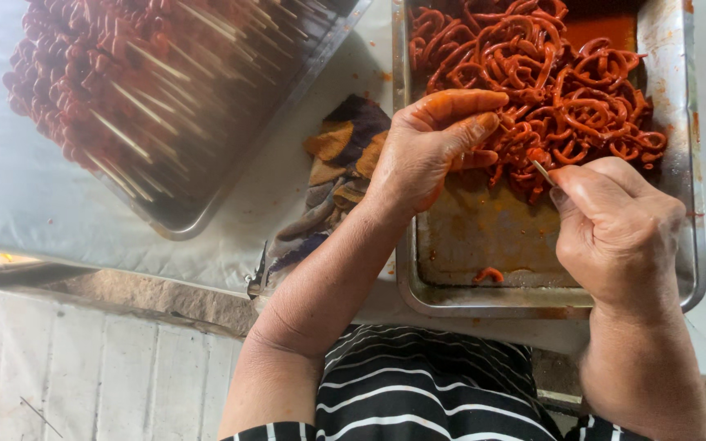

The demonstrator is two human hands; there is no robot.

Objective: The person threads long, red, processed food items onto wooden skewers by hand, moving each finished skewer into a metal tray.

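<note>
1. Right hand [614,229] is closed in a pinch on a thin wooden skewer [542,170]; only the skewer's tip shows, pointing toward 11 o'clock into the meat.
2. Left hand [431,147], sauce-coated, has its fingers together on red marinated meat strips [565,90], apparently pinching one piece against the skewer tip.
3. The strips fill the 12 o'clock half of the near steel tray [688,269]; the 6 o'clock half is bare, smeared metal with one stray piece [489,274].
4. Risk: the pointed tip sits just beside the left fingertips. Slick sauce could let a strip slide and the point jab a finger.
5. Risk: the greasy pinch may slip on the skewer, so pieces drop off.
6. Risk: the near tray's 6 o'clock rim lies at the table edge, above the striped garment [418,384]; drips or a nudge could go over.
7. Room: open tray floor at 6 o'clock. At 9 o'clock a stained cloth [337,171], then a second tray of finished skewers [124,90] at 10 o'clock, well apart.
</note>
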